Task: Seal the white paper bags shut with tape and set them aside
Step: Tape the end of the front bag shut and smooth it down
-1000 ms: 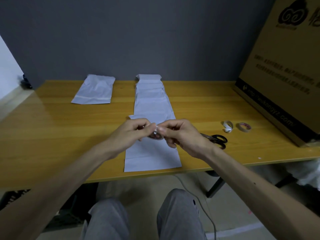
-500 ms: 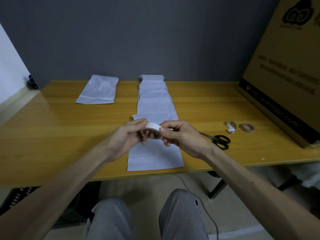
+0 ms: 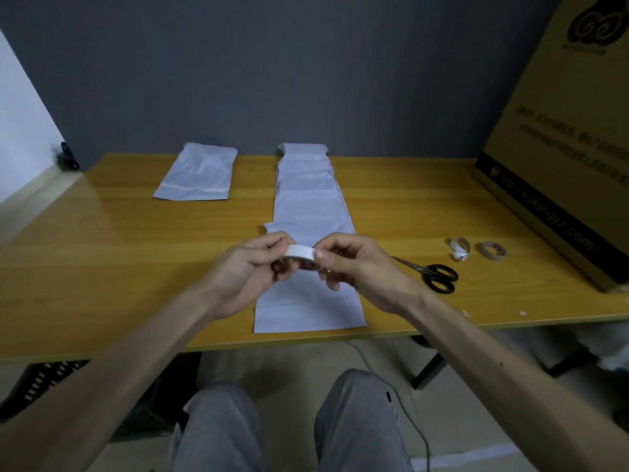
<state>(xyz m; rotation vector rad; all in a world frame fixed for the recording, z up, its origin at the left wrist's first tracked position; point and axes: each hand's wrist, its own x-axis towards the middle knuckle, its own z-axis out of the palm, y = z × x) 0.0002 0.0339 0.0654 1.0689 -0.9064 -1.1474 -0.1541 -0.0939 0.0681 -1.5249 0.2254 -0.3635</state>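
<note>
**Tape roll (image 3: 301, 255), white.** It was held above the table (image 3: 119, 253), caught between both hands.

**Left hand (image 3: 246, 269).** The fingers and thumb were curled round the roll's left side.

**Right hand (image 3: 362, 272).** The hand pinched the roll's right rim, with the thumb pressed flat on the outer band and the other fingers curled behind.

**Nearest bag (image 3: 308, 310), white paper.** It lay flat on the table directly beneath the fingers, apart from them.

**Row of bags (image 3: 308, 199).** The bags overlapped and ran away beyond the fingertips.

**Single bag (image 3: 196, 177).** It lay well beyond the left fingers and off to their left, with a pale band across its near end.

**Scissors (image 3: 434, 274), black handles.** They lay just right of the right fingers, on the table.

**Two small rolls (image 3: 460, 248) (image 3: 494, 251).** These lay farther right, past the scissors.

**Cardboard box (image 3: 561, 148).** It stood farthest right.
</note>
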